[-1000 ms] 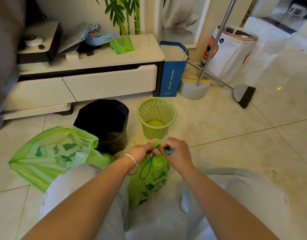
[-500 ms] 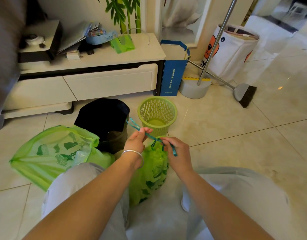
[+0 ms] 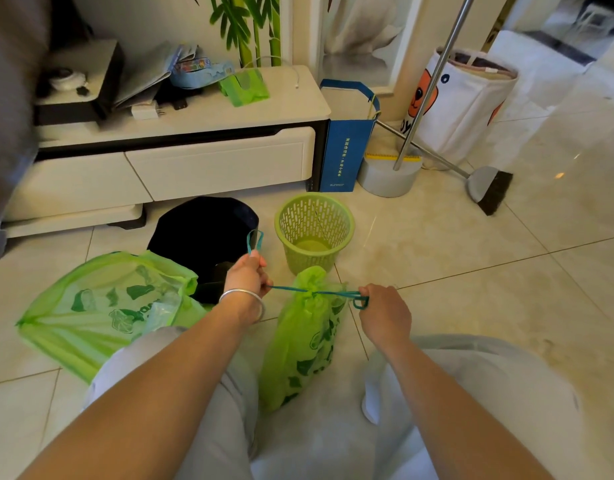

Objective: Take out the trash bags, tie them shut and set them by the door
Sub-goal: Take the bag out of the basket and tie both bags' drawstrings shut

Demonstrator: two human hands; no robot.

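Observation:
A small green trash bag point(image 3: 303, 341) stands on the tiled floor between my knees, its neck gathered tight by a teal drawstring point(image 3: 291, 289). My left hand point(image 3: 247, 277) grips one end of the string, with a loop sticking up above the fist. My right hand point(image 3: 385, 311) grips the other end, stretched out taut to the right. A second, larger green trash bag point(image 3: 101, 306) lies open on its side at the left, partly behind my left knee.
A green slotted wastebasket point(image 3: 314, 230) and a black bin point(image 3: 205, 233) stand just beyond the bags. Behind them are a white TV cabinet point(image 3: 181, 168), a blue paper bag point(image 3: 347, 147), a broom point(image 3: 489, 185), a dustpan base point(image 3: 390, 176) and a white laundry bag point(image 3: 461, 102).
My hands have moved apart from the bag's neck, left going left and right going right, pulling the drawstring ends taut and cinching the knot.

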